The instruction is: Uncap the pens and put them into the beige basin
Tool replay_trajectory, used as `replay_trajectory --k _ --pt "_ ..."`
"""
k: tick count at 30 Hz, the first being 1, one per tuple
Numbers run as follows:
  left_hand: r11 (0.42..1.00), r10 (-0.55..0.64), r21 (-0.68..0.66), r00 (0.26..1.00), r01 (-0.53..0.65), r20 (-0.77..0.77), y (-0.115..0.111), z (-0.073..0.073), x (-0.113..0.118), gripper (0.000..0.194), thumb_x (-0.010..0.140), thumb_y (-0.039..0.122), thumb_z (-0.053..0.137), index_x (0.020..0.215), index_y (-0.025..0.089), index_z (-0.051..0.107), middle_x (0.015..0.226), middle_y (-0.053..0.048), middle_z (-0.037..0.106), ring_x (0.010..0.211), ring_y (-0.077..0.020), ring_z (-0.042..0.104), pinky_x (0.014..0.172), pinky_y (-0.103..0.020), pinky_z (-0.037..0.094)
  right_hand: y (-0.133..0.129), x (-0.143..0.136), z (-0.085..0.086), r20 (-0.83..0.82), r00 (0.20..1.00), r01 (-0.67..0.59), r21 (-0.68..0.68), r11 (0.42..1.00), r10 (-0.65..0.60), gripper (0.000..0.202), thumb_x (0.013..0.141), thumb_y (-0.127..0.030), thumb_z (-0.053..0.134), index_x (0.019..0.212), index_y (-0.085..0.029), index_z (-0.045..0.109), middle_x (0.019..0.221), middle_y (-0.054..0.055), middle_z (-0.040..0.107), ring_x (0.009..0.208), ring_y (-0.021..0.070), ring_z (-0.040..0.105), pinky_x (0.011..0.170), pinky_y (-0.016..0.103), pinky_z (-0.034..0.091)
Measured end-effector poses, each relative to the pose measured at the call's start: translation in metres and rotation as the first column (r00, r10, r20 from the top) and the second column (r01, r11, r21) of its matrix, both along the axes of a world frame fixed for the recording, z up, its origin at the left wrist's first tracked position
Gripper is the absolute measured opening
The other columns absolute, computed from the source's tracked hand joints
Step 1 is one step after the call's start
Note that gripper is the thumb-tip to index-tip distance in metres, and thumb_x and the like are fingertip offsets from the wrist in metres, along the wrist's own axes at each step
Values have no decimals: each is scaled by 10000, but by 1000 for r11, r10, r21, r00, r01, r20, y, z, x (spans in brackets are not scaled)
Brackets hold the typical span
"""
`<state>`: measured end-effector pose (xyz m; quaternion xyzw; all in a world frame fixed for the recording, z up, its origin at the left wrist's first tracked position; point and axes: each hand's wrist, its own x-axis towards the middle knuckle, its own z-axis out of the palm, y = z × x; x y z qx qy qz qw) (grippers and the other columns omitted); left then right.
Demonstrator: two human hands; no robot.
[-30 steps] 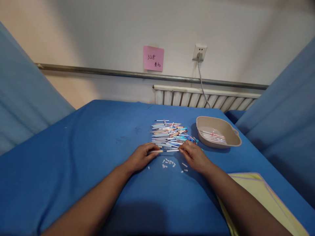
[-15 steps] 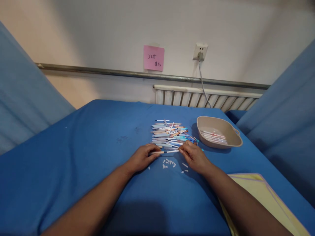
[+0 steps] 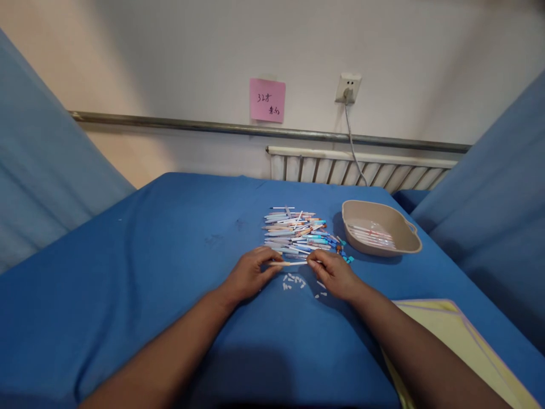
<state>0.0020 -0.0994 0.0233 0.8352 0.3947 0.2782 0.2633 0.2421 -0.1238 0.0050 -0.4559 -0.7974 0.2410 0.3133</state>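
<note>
My left hand (image 3: 254, 275) is closed in a pinch on a beige pen barrel (image 3: 279, 263). A thin white pen refill (image 3: 299, 263) runs from the barrel's right end into the closed fingers of my right hand (image 3: 332, 274). Barrel and refill lie in one line, level above the blue cloth, and their ends meet. Just behind my hands spreads a pile of pens and pen parts (image 3: 293, 230), mostly grey, beige, white and blue. Several small white pieces (image 3: 293, 279) lie on the cloth in front of the pen.
A beige plastic basket (image 3: 409, 241) holding wrapped pens (image 3: 372, 236) stands at the right. Small blue and brown caps (image 3: 340, 250) lie beside the pile. A yellow cloth or folder (image 3: 443, 324) lies under my right forearm. Blue curtains (image 3: 38, 153) hang on both sides.
The dark tip that showed between barrel and refill is now out of sight inside the barrel. My hands have come slightly closer together.
</note>
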Motion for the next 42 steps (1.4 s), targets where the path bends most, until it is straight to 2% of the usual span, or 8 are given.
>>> replay_trajectory --k 6,13,16,19,21,25,34,42 --pt "999 7 -39 1000 -7 -20 -7 -1 14 170 827 311 585 926 194 659 874 -28 681 806 -180 606 764 -276 442 -9 -13 3 -88 996 -4 -67 998 -2 148 931 -269 410 988 -201 529 851 28 625 794 161 584 737 285 444" --pt "967 -1 -251 984 46 177 -10 -5 26 222 829 346 582 959 183 658 944 -43 689 871 -195 616 811 -301 463 -24 -28 9 -263 956 -166 -104 981 134 472 933 -384 418 1350 -207 282 1300 117 477 1180 204 476 983 379 391" --pt "862 29 -486 944 144 329 -7 -10 28 241 813 367 603 921 155 639 839 -36 685 711 -158 619 691 -278 492 -18 -23 6 -370 922 -166 -117 979 112 454 949 -421 350 1353 -226 280 1347 112 439 1195 195 471 964 362 412" --pt "729 140 -652 887 209 440 -3 -15 27 298 792 401 633 895 123 604 773 -45 677 569 -118 591 564 -237 474 -5 -8 2 -409 912 -33 -149 988 -31 364 937 -418 368 1240 -220 413 1235 95 539 1073 184 555 884 334 454" --pt "684 211 -699 859 211 466 -1 -17 25 328 785 415 648 900 112 599 798 -64 678 563 -108 590 549 -227 471 3 9 2 -332 937 39 -210 977 -109 270 901 -398 445 1066 -199 523 989 58 635 864 169 606 757 301 481" --pt "617 327 -756 802 220 500 4 -16 19 301 760 374 695 894 124 596 855 -68 674 586 -96 591 570 -220 485 10 49 2 -55 996 48 -317 947 -69 131 826 -295 539 784 -174 567 650 -21 581 589 116 522 555 222 411" --pt "530 436 -805 728 267 529 10 -13 14 219 757 182 713 935 129 596 877 -49 669 654 -88 628 590 -180 514 2 55 8 454 884 200 -156 967 -110 91 754 -180 634 838 -193 602 745 13 652 656 148 573 576 238 355" --pt "501 493 -828 703 252 513 8 -9 14 151 832 184 636 962 126 587 915 -69 685 663 -109 673 541 -161 539 -1 47 8 599 791 195 -58 979 -122 35 813 -206 575 809 -185 602 843 67 664 751 187 598 630 262 352"
